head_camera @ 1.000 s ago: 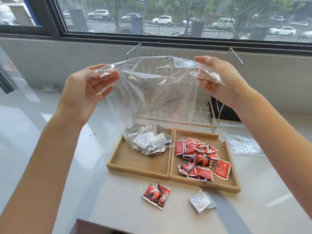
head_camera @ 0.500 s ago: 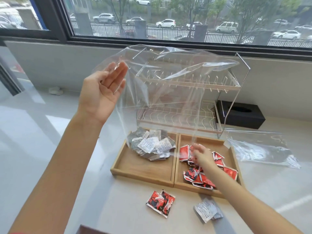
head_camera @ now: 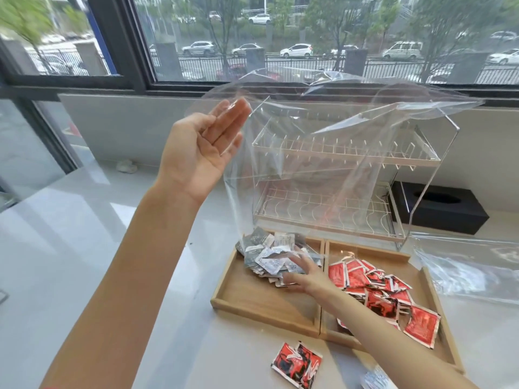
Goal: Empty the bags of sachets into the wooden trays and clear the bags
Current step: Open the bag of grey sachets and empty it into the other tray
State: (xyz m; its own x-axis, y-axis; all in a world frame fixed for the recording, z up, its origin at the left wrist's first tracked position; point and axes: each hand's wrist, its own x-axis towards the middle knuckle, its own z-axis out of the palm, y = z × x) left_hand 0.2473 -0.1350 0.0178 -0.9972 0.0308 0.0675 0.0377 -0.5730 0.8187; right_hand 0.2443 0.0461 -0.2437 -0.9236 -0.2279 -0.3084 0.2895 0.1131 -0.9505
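My left hand (head_camera: pixel 202 147) is raised at the left and holds up one top edge of a clear plastic bag (head_camera: pixel 295 153). The bag hangs open, and its bottom rests in the left wooden tray (head_camera: pixel 238 301) with a pile of silver sachets (head_camera: pixel 269 254) still inside it. My right hand (head_camera: pixel 303 276) reaches low across the trays, its fingers spread on the bag's bottom at the silver pile. The right wooden tray (head_camera: pixel 446 346) holds many loose red sachets (head_camera: pixel 373 290).
Two red sachets (head_camera: pixel 297 363) and a silver sachet (head_camera: pixel 373 380) lie on the table in front of the trays. An empty clear bag (head_camera: pixel 463 270) lies at the right. A clear acrylic rack (head_camera: pixel 345 161) and a black tissue box (head_camera: pixel 443 209) stand behind the trays.
My right hand let go of the bag's top edge, dropped over the red sachets, then moved left onto the silver pile. The left hand keeps the bag raised.
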